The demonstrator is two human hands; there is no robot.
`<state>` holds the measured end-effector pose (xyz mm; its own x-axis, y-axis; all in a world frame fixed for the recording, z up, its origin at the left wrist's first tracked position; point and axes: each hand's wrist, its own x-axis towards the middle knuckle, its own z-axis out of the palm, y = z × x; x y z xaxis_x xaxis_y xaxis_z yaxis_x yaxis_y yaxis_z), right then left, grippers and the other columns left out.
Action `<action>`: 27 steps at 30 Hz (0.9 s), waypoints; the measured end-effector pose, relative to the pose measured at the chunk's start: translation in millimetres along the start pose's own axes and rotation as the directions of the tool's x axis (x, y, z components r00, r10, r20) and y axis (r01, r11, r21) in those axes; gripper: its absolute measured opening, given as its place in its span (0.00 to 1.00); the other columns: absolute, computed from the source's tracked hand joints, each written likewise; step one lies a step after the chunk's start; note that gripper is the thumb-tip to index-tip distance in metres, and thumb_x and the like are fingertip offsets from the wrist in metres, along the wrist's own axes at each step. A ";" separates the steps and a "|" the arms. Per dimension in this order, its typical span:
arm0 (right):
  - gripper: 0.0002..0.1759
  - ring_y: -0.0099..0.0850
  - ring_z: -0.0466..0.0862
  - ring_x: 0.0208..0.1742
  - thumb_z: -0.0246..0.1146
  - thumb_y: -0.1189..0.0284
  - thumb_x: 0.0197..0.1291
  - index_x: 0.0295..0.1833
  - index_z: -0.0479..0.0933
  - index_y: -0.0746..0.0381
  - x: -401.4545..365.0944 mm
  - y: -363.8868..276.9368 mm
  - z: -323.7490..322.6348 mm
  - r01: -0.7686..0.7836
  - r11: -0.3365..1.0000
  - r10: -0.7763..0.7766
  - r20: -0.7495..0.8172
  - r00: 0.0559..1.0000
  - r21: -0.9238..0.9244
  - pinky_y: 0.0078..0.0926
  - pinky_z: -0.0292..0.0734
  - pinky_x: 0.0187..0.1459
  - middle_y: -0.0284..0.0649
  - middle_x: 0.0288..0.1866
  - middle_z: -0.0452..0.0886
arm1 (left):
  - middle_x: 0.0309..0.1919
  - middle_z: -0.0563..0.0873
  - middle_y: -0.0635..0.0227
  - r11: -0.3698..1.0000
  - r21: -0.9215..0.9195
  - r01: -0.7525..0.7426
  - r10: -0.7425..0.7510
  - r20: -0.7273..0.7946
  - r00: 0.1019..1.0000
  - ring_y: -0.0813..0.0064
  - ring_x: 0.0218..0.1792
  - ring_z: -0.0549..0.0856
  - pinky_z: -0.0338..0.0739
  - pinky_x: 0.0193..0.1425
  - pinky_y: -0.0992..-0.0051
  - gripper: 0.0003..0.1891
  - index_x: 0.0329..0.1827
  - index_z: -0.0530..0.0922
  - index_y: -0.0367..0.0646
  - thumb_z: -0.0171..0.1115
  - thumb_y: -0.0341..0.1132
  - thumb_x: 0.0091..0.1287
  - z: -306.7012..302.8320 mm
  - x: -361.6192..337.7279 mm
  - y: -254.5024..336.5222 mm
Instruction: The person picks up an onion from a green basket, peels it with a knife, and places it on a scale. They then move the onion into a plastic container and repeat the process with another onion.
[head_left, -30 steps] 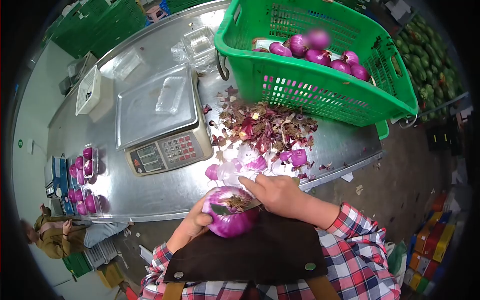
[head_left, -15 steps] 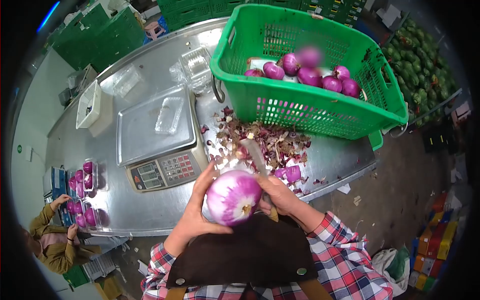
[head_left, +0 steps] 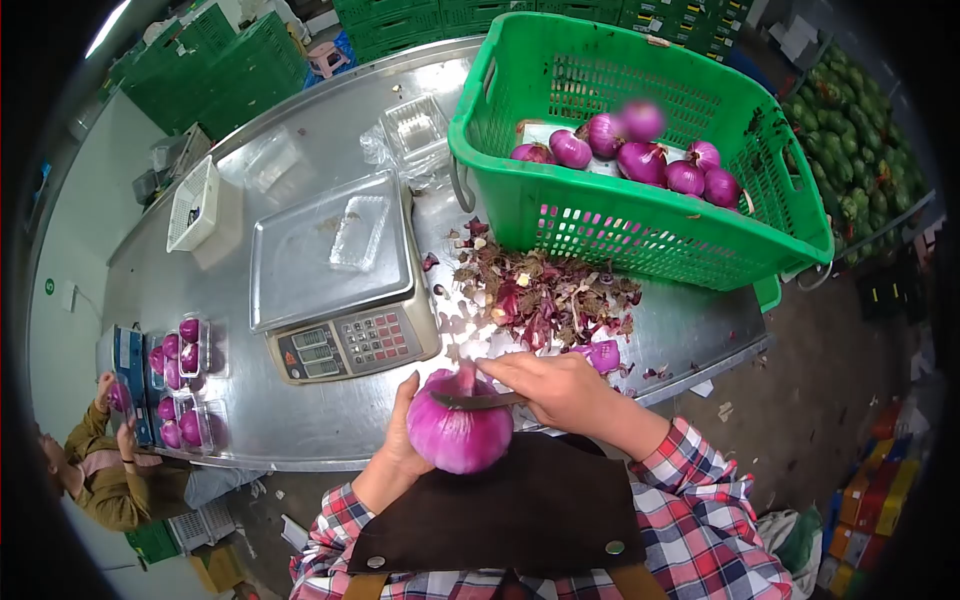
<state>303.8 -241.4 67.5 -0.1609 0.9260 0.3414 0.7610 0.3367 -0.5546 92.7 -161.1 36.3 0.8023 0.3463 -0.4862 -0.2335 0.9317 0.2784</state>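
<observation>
A large purple onion (head_left: 460,430) rests in my left hand (head_left: 401,440), whose fingers wrap round its left side. My right hand (head_left: 560,392) is closed on a knife (head_left: 480,401), its blade lying across the top of the onion near the stem. Behind my hands, a pile of dry onion skins and roots (head_left: 530,290) lies on the metal table (head_left: 330,425), with a purple onion piece (head_left: 603,356) beside it. The green basket (head_left: 640,215) at the back holds several purple onions (head_left: 640,162).
A digital scale (head_left: 375,338) with a clear tray on it stands left of the skins. Farther left are a white basket (head_left: 192,205) and packed onions (head_left: 187,350). A co-worker (head_left: 120,490) holds an onion at the far left. Green vegetables (head_left: 850,150) fill a bin at right.
The onion has turned so its stem end points up and away, and the knife blade has come down onto it. The co-worker's hands now hold an onion. The whole view has shifted slightly.
</observation>
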 end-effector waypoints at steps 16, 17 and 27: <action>0.29 0.30 0.79 0.24 0.58 0.80 0.44 0.58 0.71 0.57 -11.3 8.5 7.6 -0.055 0.989 0.036 -0.137 0.990 -0.137 0.26 0.75 0.25 0.35 0.32 0.75 | 0.58 0.71 0.54 0.997 0.060 -0.044 0.028 0.242 0.970 0.55 0.56 0.75 0.74 0.53 0.50 0.40 0.66 0.59 0.44 0.44 0.66 0.61 8.7 7.8 -3.0; 0.29 0.30 0.79 0.24 0.58 0.80 0.45 0.58 0.71 0.57 -11.3 8.3 9.3 -0.051 0.992 0.035 -0.136 0.990 -0.119 0.26 0.75 0.25 0.35 0.32 0.75 | 0.59 0.71 0.54 0.993 -0.004 0.117 -0.106 0.400 0.910 0.53 0.56 0.75 0.76 0.51 0.48 0.42 0.66 0.58 0.45 0.44 0.69 0.59 0.9 12.3 -2.8; 0.25 0.34 0.81 0.27 0.57 0.81 0.46 0.54 0.73 0.60 -11.1 0.4 15.7 -0.183 0.972 0.156 -0.177 0.972 -0.148 0.29 0.76 0.25 0.37 0.37 0.78 | 0.58 0.70 0.58 0.899 0.269 -0.347 0.339 0.075 0.938 0.61 0.59 0.72 0.66 0.66 0.61 0.54 0.66 0.56 0.44 0.74 0.59 0.39 15.0 4.3 -11.4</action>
<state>296.0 -248.9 51.5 0.0732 0.9221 0.3799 0.8622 0.1329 -0.4889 107.1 -171.9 43.5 0.7145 0.6324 -0.2992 -0.3401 0.6877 0.6415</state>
